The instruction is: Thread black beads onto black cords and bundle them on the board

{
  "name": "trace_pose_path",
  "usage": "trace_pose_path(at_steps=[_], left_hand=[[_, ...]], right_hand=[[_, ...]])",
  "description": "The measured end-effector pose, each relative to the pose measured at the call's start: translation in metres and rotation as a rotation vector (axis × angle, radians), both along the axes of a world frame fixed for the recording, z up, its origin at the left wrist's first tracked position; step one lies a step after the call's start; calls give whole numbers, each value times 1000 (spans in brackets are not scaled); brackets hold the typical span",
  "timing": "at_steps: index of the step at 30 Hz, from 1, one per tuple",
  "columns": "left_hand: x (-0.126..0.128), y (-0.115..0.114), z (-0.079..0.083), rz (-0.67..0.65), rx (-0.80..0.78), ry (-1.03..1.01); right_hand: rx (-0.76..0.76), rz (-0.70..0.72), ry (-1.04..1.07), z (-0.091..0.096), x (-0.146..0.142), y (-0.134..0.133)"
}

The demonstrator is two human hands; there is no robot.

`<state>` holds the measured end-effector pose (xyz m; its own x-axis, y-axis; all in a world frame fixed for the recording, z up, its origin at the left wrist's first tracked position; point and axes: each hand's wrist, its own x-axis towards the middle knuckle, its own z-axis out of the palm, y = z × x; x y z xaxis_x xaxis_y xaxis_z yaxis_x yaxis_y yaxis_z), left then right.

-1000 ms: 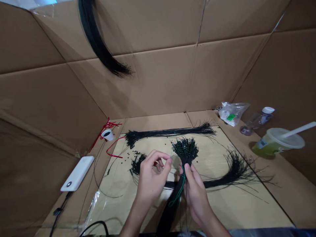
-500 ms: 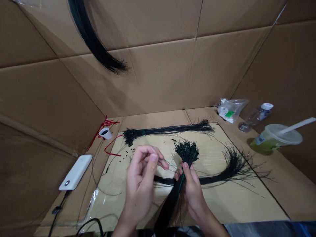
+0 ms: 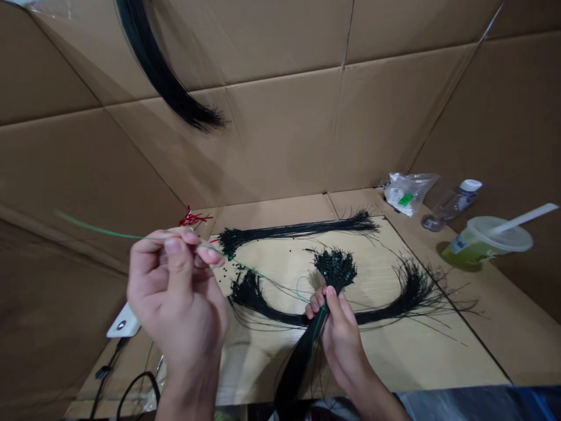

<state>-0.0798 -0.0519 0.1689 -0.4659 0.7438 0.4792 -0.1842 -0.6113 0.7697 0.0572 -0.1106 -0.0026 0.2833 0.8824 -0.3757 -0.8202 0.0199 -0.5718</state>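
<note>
My right hand [image 3: 339, 327] is closed around a bundle of black strands [image 3: 302, 351] just below its flared, knotted or beaded head [image 3: 336, 268]. The strands' lower part hangs toward me past the table's front edge. A thin green thread [image 3: 263, 276] runs from the bundle at my right fingers leftward to my left hand [image 3: 177, 280]. My left fingers pinch that thread, and its loose end sticks out to the left. Behind the held bundle, a second black bundle [image 3: 377, 317] lies curved on the table. Farther back lies a third, straighter bundle [image 3: 298, 229].
Another black bundle [image 3: 170, 82] hangs against the cardboard wall [image 3: 280, 134]. At right stand a lidded cup with a straw [image 3: 486, 240], a clear bottle [image 3: 453, 204] and a plastic bag [image 3: 407, 194]. At left are red cords [image 3: 193, 217] and a white power bank [image 3: 123, 323] with a cable.
My left hand has moved left and slightly up, drawing the green thread out long. My right hand stays on the bundle in nearly the same place.
</note>
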Motion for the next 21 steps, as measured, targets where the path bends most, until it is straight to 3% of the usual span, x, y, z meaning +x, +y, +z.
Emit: trace_pose_path(at_steps=[3,7,10,12,15,17,21], left_hand=[[-13,14,-5,86,-14,-24],[-29,30,-28,-3,-155,-11],[-26,16,-58,-97,-422,77],[-16,-5,-79,-39,-523,273],[7,-41,-102,7,-431,714],[21,-58,-110,-129,-349,935],[35,-65,-115,-333,-238,1044]], right_hand=[[-2,-23,4,-1,0,0],[-30,-33,-17,-6,2,0],[-42,-28,-30,-7,3,-1],[-60,-28,-33,-3,3,-2],[-91,10,-24,5,2,-5],[-145,50,-11,11,1,-7],[-248,57,28,19,-1,-12]])
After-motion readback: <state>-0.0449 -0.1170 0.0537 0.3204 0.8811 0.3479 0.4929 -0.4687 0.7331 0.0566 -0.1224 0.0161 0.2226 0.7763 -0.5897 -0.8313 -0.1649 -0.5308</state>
